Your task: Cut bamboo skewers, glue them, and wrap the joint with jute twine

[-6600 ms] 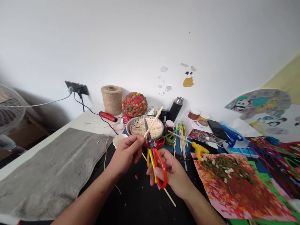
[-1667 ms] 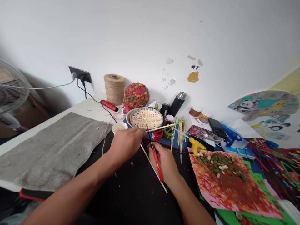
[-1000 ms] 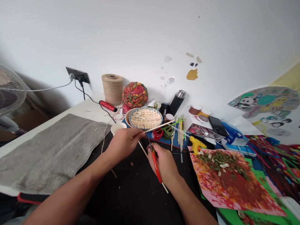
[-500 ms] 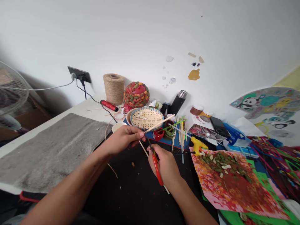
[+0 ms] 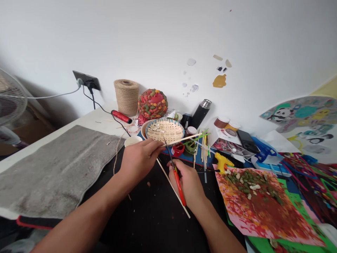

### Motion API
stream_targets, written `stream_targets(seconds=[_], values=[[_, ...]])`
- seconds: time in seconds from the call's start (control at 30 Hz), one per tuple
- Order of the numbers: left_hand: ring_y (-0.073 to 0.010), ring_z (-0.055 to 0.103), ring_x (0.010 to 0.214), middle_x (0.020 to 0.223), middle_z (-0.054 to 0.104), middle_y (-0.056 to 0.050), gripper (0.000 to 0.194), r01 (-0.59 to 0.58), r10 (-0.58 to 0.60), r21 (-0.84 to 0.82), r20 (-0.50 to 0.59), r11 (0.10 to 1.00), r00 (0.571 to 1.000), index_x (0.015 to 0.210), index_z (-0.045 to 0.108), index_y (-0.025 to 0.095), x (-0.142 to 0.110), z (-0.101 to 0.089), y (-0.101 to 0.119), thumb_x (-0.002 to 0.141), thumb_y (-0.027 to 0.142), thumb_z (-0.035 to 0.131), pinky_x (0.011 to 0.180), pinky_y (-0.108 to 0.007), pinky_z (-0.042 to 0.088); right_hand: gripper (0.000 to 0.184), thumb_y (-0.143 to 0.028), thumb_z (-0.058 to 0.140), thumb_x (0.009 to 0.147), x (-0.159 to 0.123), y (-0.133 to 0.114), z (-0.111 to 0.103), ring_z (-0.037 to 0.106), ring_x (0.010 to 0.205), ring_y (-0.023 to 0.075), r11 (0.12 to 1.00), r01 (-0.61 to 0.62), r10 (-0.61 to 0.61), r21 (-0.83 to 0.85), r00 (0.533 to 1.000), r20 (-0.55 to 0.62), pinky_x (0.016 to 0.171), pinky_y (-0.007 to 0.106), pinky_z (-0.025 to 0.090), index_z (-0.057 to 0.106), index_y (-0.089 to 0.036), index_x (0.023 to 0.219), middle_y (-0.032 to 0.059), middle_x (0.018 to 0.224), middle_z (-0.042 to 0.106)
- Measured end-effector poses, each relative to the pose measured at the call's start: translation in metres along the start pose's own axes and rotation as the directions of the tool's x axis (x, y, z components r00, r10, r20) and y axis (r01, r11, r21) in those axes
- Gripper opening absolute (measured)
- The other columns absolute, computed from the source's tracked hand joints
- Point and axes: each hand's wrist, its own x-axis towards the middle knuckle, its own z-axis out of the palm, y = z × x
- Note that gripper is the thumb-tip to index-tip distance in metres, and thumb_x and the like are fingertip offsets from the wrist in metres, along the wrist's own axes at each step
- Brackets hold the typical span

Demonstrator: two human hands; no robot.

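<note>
Between the fingers of my left hand [image 5: 140, 156] is a thin pale wooden stick [image 5: 184, 139], which points out to the right over the paint jars. My right hand [image 5: 188, 181] is closed round the red-handled scissors [image 5: 179, 188]. Their dark blades reach up to the stick just beside my left fingertips; whether they touch it I cannot tell for sure. A second pale stick [image 5: 168, 178] lies slantwise on the black mat [image 5: 147, 218] and passes beneath my right hand. Behind my hands is a woven basket [image 5: 160, 135] with a few pale pieces in it.
A twine spool [image 5: 126, 98] and a pebbly red-green ball [image 5: 153, 104] stand at the back. Coloured sticks [image 5: 205, 147], a black flask [image 5: 201, 114] and a yellow glue gun [image 5: 222, 162] are to the right. A painted pink sheet [image 5: 265, 211] and a grey cloth [image 5: 58, 168] flank the mat.
The stick in my left hand has tipped to a flatter angle, and the left hand has turned with its back more upward. The scissors stay at the stick; the view has shifted slightly.
</note>
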Motion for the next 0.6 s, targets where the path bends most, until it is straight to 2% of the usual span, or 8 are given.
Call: stream_targets(seconds=[0.13, 0.37, 0.6], values=[[-0.0198, 0.076, 0.077, 0.097, 0.083, -0.003, 0.020, -0.084, 0.082, 0.163, 0.017, 0.983, 0.996, 0.105, 0.081, 0.024, -0.0021, 0.0006, -0.0021, 0.104, 0.031, 0.062, 0.059, -0.027, 0.044, 0.023, -0.025, 0.053, 0.095, 0.0010, 0.0002, 0.0027, 0.077, 0.077, 0.0238, 0.999, -0.031, 0.031, 0.007, 0.998, 0.048, 0.075, 0.030, 0.056, 0.074, -0.020, 0.104, 0.0071, 0.086, 0.079], [-0.0202, 0.072, 0.070, 0.090, 0.080, -0.005, 0.022, -0.111, 0.075, 0.265, 0.143, 0.958, 0.987, 0.103, 0.079, 0.023, -0.0010, -0.0035, 0.0013, 0.104, 0.030, 0.058, 0.055, -0.028, 0.040, 0.020, -0.024, 0.055, 0.092, 0.0002, 0.0034, 0.0079, 0.075, 0.070, 0.0221, 0.998, -0.051, 0.049, 0.033, 0.997, 0.063, 0.069, 0.028, 0.053, 0.073, -0.020, 0.101, 0.0052, 0.080, 0.077], [-0.0193, 0.070, 0.067, 0.087, 0.079, -0.004, 0.024, -0.155, 0.130, 0.296, 0.102, 0.942, 0.986, 0.099, 0.079, 0.022, -0.0025, -0.0013, 0.0037, 0.106, 0.029, 0.057, 0.051, -0.029, 0.034, 0.019, -0.031, 0.056, 0.097, -0.0002, 0.0033, 0.0075, 0.068, 0.061, 0.0185, 0.997, -0.001, -0.002, 0.076, 0.999, 0.046, 0.061, 0.024, 0.050, 0.072, -0.020, 0.096, 0.0034, 0.072, 0.071]])
